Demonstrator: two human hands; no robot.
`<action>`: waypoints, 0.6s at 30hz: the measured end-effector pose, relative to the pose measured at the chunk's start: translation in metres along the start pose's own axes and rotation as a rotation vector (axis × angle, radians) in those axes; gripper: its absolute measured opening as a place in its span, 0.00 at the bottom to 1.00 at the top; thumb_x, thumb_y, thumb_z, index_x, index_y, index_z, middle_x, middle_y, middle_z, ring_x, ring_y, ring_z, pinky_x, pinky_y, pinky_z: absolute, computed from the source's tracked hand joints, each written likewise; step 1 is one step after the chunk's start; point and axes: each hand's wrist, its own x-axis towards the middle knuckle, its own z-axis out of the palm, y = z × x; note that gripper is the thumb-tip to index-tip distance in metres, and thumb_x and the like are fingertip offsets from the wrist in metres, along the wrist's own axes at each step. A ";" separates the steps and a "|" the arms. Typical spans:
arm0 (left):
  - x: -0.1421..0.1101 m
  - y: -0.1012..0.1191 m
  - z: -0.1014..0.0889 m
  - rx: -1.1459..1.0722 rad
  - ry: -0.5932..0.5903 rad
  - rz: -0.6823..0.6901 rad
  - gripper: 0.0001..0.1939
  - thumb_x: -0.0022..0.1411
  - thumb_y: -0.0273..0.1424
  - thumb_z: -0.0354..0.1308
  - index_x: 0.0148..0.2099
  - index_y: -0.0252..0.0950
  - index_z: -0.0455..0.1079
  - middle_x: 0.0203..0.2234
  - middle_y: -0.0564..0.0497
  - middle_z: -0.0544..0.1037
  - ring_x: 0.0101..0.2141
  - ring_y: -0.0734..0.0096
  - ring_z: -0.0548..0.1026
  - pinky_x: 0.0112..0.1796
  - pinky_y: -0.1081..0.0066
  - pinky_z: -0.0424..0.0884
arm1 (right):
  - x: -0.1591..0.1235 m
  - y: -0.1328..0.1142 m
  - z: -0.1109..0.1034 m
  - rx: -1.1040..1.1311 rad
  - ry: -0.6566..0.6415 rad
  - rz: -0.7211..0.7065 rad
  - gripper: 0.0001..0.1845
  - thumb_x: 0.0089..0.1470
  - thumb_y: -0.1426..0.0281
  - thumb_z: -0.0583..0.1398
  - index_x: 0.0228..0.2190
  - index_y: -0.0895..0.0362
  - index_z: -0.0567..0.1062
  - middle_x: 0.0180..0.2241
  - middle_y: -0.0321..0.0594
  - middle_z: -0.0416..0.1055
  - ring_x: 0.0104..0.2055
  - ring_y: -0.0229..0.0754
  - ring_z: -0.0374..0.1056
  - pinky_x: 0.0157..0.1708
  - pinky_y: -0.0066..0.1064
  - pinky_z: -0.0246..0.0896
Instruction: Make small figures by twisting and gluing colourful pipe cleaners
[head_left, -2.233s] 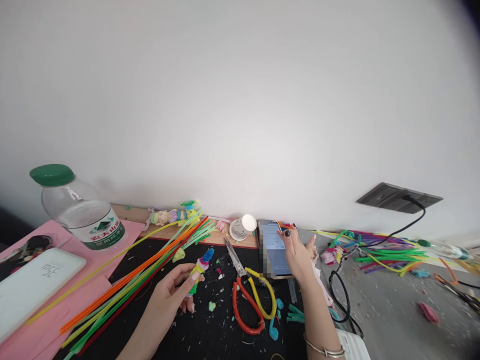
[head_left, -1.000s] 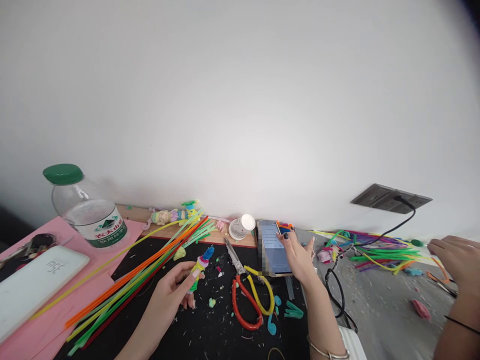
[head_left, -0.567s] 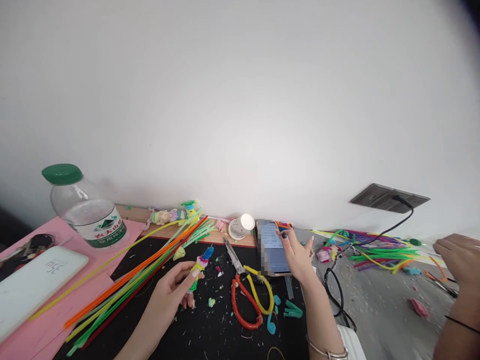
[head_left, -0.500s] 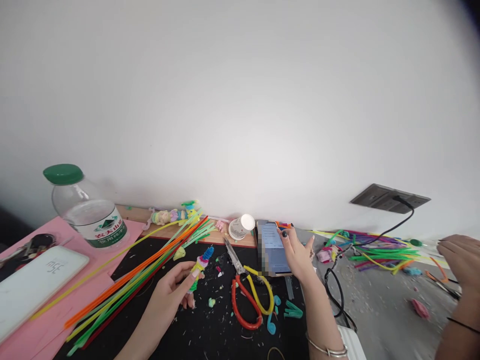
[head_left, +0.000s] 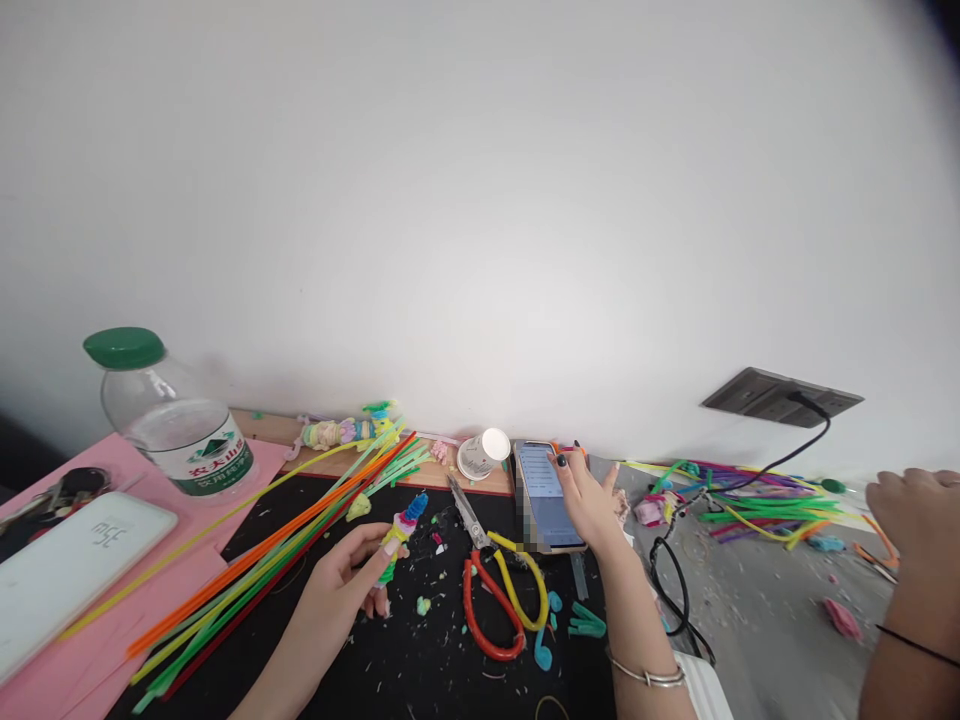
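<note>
In our left hand (head_left: 352, 580) we hold the colourful fuzzy piece (head_left: 400, 537). Our right hand (head_left: 586, 495) is at the phone (head_left: 551, 500), and between our hands the scissors (head_left: 487, 580) lie on the black mat (head_left: 420, 660).

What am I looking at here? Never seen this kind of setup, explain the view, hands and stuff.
No robot here: it is one person's bare hands, seen by a camera worn on their head, looking forward and down. All the pictures come from it.

The left hand holds a small colourful fuzzy figure. The right hand has its fingers at a phone. Between them lie scissors with one red and one yellow handle.

Around them are a paper cup, fuzzy craft stems and a green-capped bottle. The hand at far right is apparently another person's.
</note>
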 end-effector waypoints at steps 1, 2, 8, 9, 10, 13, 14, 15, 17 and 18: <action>0.000 0.000 0.000 0.000 -0.001 0.000 0.27 0.48 0.50 0.61 0.44 0.36 0.68 0.38 0.46 0.78 0.16 0.75 0.70 0.20 0.70 0.67 | 0.001 -0.001 0.000 0.009 -0.004 0.000 0.20 0.63 0.58 0.38 0.42 0.52 0.64 0.49 0.45 0.69 0.54 0.49 0.64 0.57 0.67 0.13; 0.000 0.000 0.000 0.001 -0.001 0.000 0.27 0.48 0.51 0.61 0.44 0.36 0.68 0.38 0.46 0.78 0.16 0.75 0.70 0.20 0.70 0.66 | 0.001 -0.002 0.000 0.014 -0.009 0.001 0.19 0.63 0.59 0.38 0.41 0.52 0.64 0.49 0.44 0.69 0.53 0.49 0.64 0.57 0.67 0.13; 0.000 0.000 -0.001 0.007 -0.006 0.002 0.28 0.49 0.51 0.61 0.44 0.36 0.67 0.39 0.45 0.78 0.16 0.75 0.70 0.20 0.71 0.66 | 0.000 0.000 -0.002 -0.003 0.011 0.028 0.22 0.62 0.59 0.37 0.44 0.54 0.63 0.53 0.47 0.66 0.58 0.49 0.59 0.58 0.64 0.11; 0.000 0.000 -0.001 0.006 -0.010 0.002 0.28 0.49 0.51 0.61 0.44 0.36 0.67 0.39 0.45 0.78 0.16 0.75 0.70 0.20 0.71 0.66 | -0.002 0.002 -0.003 -0.006 0.022 0.033 0.23 0.62 0.58 0.37 0.45 0.54 0.63 0.53 0.48 0.66 0.58 0.49 0.59 0.58 0.63 0.10; 0.000 0.000 -0.001 0.005 -0.013 0.001 0.27 0.49 0.51 0.61 0.44 0.36 0.67 0.39 0.45 0.78 0.16 0.75 0.70 0.20 0.71 0.66 | -0.004 0.004 -0.004 -0.007 0.034 0.035 0.23 0.62 0.58 0.37 0.45 0.54 0.63 0.53 0.48 0.66 0.59 0.49 0.59 0.58 0.63 0.10; 0.000 0.001 0.000 0.011 -0.005 0.001 0.27 0.49 0.51 0.61 0.44 0.36 0.68 0.38 0.46 0.79 0.16 0.74 0.70 0.20 0.71 0.66 | -0.012 0.009 -0.007 -0.014 0.077 0.049 0.25 0.62 0.58 0.36 0.46 0.56 0.64 0.55 0.50 0.64 0.61 0.50 0.55 0.57 0.64 0.11; -0.001 0.001 0.000 0.018 0.001 0.004 0.27 0.48 0.51 0.61 0.44 0.36 0.68 0.37 0.46 0.79 0.16 0.74 0.70 0.20 0.71 0.66 | -0.015 0.009 -0.008 -0.017 0.086 0.054 0.25 0.62 0.58 0.36 0.46 0.56 0.65 0.56 0.50 0.63 0.62 0.51 0.53 0.58 0.64 0.12; -0.001 0.002 0.001 0.027 0.007 0.008 0.27 0.48 0.51 0.61 0.43 0.37 0.69 0.36 0.46 0.79 0.16 0.74 0.71 0.20 0.71 0.66 | -0.017 0.010 -0.009 -0.018 0.088 0.060 0.25 0.61 0.58 0.37 0.45 0.56 0.65 0.56 0.50 0.63 0.63 0.51 0.51 0.58 0.64 0.14; -0.002 0.002 0.001 0.042 0.019 0.015 0.27 0.48 0.52 0.60 0.43 0.37 0.69 0.35 0.47 0.79 0.16 0.73 0.71 0.19 0.71 0.66 | -0.020 0.009 -0.009 -0.016 0.079 0.070 0.24 0.61 0.58 0.37 0.44 0.55 0.65 0.56 0.49 0.63 0.64 0.50 0.50 0.58 0.64 0.14; -0.002 0.002 0.001 0.046 0.021 0.016 0.27 0.48 0.51 0.60 0.43 0.36 0.69 0.35 0.47 0.79 0.16 0.73 0.71 0.20 0.71 0.65 | -0.020 0.008 -0.009 -0.013 0.068 0.066 0.24 0.61 0.58 0.37 0.44 0.55 0.65 0.56 0.49 0.63 0.63 0.50 0.51 0.58 0.64 0.13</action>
